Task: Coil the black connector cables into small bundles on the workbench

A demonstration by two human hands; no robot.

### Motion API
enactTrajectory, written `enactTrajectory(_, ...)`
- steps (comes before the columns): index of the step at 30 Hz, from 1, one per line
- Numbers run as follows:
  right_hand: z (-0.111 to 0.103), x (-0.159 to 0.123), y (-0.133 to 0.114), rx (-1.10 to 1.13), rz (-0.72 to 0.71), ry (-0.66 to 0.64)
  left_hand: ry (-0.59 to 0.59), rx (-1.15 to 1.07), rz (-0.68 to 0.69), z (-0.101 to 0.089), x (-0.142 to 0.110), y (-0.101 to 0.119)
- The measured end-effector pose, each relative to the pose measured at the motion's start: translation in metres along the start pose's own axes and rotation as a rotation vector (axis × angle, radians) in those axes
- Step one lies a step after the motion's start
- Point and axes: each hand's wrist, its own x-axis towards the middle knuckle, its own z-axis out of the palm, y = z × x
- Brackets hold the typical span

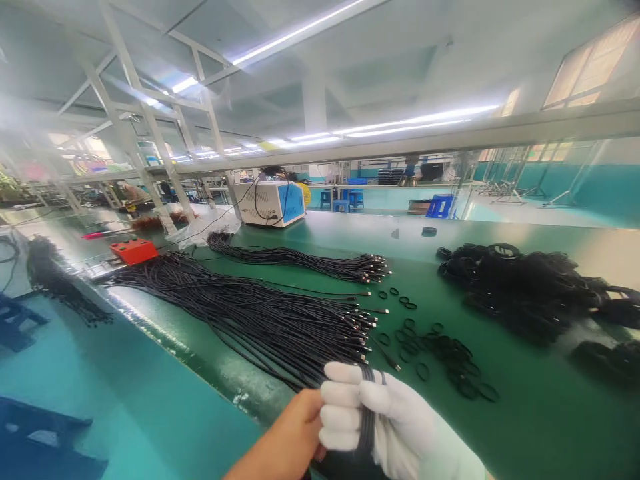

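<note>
My right hand [395, 413], in a white glove, is at the bottom centre with its fingers curled and a coiled black cable [367, 417] looped around them. My bare left hand [297, 427] is closed right against the gloved fingertips. Its own fingertips are mostly hidden, and what they grip cannot be made out. Just beyond both hands, a wide bundle of black USB cables [280, 320] is spread along the green table [540, 427], metal plugs toward the right. Small black rings [423, 371] lie scattered right of the plugs.
Behind the wide bundle lies a narrower cable bundle [300, 261]. A heap of coiled black cables [520, 287] is at the right. Farther back stand a white-and-blue machine [273, 203] and a red box [134, 251]. Blue stools [45, 440] are on the floor at left.
</note>
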Motion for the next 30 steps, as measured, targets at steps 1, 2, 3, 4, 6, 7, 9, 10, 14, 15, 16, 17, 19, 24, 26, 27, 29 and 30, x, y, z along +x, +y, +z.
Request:
enactTrajectory(1,-0.001,0.0,-0.002,-0.003,-0.072,0.032,0.04,0.161,0.01,0.005,-0.003,-0.005)
enactTrajectory(2,-0.003,0.0,-0.005,-0.016,-0.125,0.07,0.098,0.338,0.03,0.01,-0.007,-0.01)
enactTrajectory(3,-0.006,0.0,-0.008,-0.038,-0.162,0.116,0.166,0.503,0.051,0.014,-0.009,-0.013)
enactTrajectory(4,-0.009,0.0,-0.01,-0.065,-0.184,0.166,0.241,0.633,0.062,0.02,-0.011,-0.014)
enactTrajectory(6,-0.015,0.0,-0.015,-0.111,-0.205,0.245,0.336,0.823,0.069,0.029,-0.014,-0.013)
enactTrajectory(7,-0.017,-0.001,-0.017,-0.124,-0.212,0.271,0.353,0.895,0.089,0.033,-0.014,-0.011)
enactTrajectory(9,-0.019,-0.002,-0.02,-0.14,-0.223,0.287,0.356,1.003,0.166,0.039,-0.015,-0.006)
enactTrajectory(10,-0.019,-0.003,-0.02,-0.149,-0.226,0.287,0.37,1.041,0.208,0.041,-0.014,-0.004)
enactTrajectory(14,-0.016,-0.006,-0.016,-0.231,-0.221,0.32,0.446,1.117,0.44,0.034,-0.014,0.008)
enactTrajectory(15,-0.015,-0.006,-0.014,-0.253,-0.209,0.337,0.436,1.136,0.529,0.028,-0.013,0.012)
enactTrajectory(16,-0.013,-0.006,-0.012,-0.276,-0.188,0.343,0.407,1.158,0.628,0.021,-0.013,0.017)
enactTrajectory(17,-0.012,-0.005,-0.009,-0.301,-0.15,0.329,0.361,1.181,0.723,0.012,-0.012,0.023)
enactTrajectory(19,-0.011,-0.002,-0.004,-0.338,-0.087,0.232,0.248,1.218,0.848,-0.007,-0.009,0.037)
enactTrajectory(24,-0.014,0.0,0.007,-0.249,-0.007,0.032,0.011,1.108,0.809,-0.041,0.008,0.057)
enactTrajectory(26,-0.016,-0.002,0.01,-0.192,0.08,0.007,-0.05,0.997,0.747,-0.045,0.017,0.055)
enactTrajectory(27,-0.016,-0.003,0.011,-0.171,0.109,-0.001,-0.071,0.947,0.718,-0.046,0.022,0.052)
enactTrajectory(29,-0.017,-0.003,0.012,-0.147,0.117,0.006,-0.098,0.879,0.673,-0.045,0.03,0.045)
enactTrajectory(30,-0.018,-0.003,0.012,-0.152,0.106,0.021,-0.105,0.862,0.667,-0.044,0.032,0.043)
